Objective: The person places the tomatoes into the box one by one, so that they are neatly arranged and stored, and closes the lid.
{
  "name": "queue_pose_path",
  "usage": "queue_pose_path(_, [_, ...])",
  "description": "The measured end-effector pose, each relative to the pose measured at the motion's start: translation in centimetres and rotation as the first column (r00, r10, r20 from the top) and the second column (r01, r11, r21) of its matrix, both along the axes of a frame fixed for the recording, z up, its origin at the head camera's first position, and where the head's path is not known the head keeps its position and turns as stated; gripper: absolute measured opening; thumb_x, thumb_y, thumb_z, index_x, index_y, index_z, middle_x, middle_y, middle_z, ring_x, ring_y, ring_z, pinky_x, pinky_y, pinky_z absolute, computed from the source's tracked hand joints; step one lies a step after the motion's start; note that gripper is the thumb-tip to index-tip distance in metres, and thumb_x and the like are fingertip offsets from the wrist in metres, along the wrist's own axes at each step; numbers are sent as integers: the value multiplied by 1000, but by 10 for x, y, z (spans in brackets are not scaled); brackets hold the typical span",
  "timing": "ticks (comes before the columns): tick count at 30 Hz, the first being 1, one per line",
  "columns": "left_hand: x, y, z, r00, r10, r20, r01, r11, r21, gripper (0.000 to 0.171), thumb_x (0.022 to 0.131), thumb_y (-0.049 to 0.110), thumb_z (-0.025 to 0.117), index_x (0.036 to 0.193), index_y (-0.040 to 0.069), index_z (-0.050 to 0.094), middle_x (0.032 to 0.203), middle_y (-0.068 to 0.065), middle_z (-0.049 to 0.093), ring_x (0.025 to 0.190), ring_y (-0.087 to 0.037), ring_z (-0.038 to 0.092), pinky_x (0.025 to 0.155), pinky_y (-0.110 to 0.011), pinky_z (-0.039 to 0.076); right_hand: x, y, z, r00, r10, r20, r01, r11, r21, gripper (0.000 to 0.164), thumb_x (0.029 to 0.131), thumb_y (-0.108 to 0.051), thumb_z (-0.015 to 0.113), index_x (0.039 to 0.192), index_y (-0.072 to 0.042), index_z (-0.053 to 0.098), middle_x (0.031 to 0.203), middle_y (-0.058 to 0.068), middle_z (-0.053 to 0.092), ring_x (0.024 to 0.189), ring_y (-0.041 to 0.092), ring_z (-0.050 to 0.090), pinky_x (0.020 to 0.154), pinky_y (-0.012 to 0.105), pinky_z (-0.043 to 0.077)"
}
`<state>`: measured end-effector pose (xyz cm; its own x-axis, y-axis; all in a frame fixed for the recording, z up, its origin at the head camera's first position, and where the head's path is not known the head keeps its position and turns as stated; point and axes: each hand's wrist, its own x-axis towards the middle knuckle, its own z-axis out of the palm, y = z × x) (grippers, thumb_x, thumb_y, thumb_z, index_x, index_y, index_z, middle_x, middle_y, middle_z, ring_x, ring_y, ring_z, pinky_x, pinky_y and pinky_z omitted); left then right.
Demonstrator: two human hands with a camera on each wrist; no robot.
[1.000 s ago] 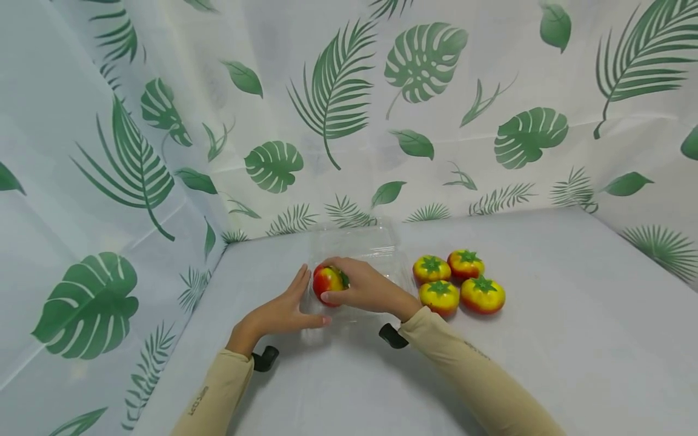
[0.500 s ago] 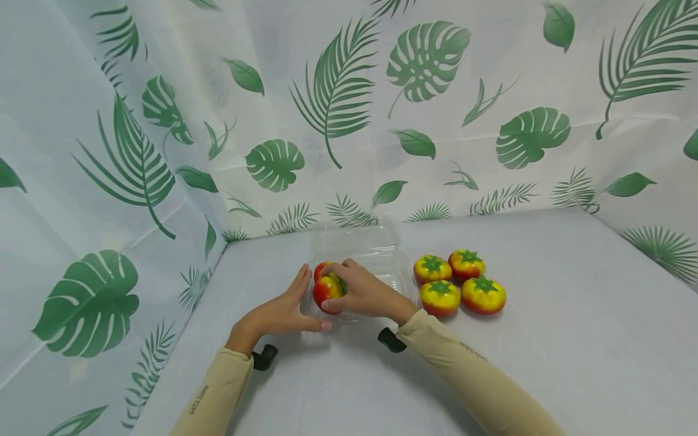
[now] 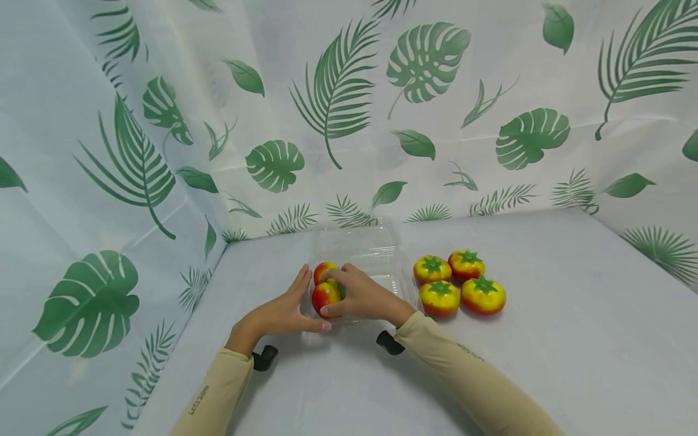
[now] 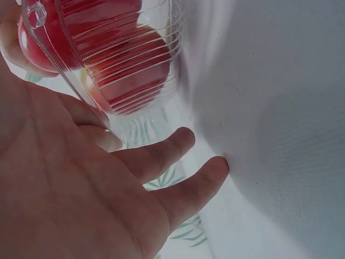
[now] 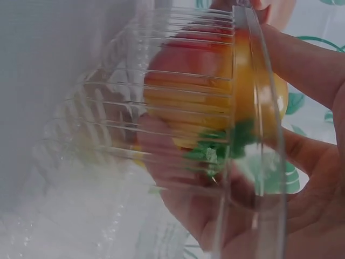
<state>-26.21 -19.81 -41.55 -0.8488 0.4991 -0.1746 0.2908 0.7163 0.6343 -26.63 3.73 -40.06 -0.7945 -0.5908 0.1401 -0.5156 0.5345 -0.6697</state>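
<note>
A clear plastic clamshell box [image 3: 394,280] stands on the table, lid [image 3: 351,240] folded back. My right hand [image 3: 366,295] grips a red-and-yellow toy tomato [image 3: 323,298] at the box's near left corner, thumb on the near side. In the right wrist view the tomato [image 5: 186,86] shows through the ribbed wall with fingers around it. Just behind it sits a second tomato [image 3: 322,272] in the box, partly covered by my fingers. My left hand [image 3: 278,313] is spread along the box's left side, fingers extended; in the left wrist view some fingers meet the rim.
Several more toy tomatoes [image 3: 440,298] with green leafy tops are grouped just right of the box. A white curtain [image 3: 349,109] printed with green leaves hangs behind and at the left of the pale table [image 3: 572,339].
My right hand has brought the held tomato slightly toward me and down in the box's near left corner, uncovering the tomato behind it. My left hand has stayed in place.
</note>
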Motion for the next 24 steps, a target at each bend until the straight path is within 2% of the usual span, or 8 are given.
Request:
queue_pose_path(8, [1, -1, 0, 1000, -7, -6, 7, 1000, 5, 138, 85, 67, 81, 171, 5, -7, 178, -9, -17, 163, -35, 7, 125, -59, 26, -1, 1, -3, 999, 11, 43, -12, 1000, 15, 60, 91, -26, 88, 144, -14, 64, 129, 16, 56, 113, 29, 58, 89, 40, 62])
queue_pose_path(19, [0, 0, 0, 1000, -8, 4, 8, 1000, 8, 137, 85, 67, 81, 171, 4, -6, 178, -11, -17, 164, -36, 4, 125, -60, 24, -6, 13, 2, 991, 112, 76, -117, 991, 61, 55, 102, -25, 71, 153, -7, 59, 128, 16, 56, 113, 29, 58, 99, 48, 58])
queue_pose_path(24, [0, 0, 0, 1000, -18, 0, 18, 1000, 2, 138, 85, 71, 79, 170, 3, -6, 178, -11, -18, 164, -36, 3, 126, -59, 24, -6, 12, 0, 991, 124, 43, -126, 991, 41, 52, 102, -23, 73, 150, -7, 61, 130, 16, 58, 115, 30, 57, 100, 48, 57])
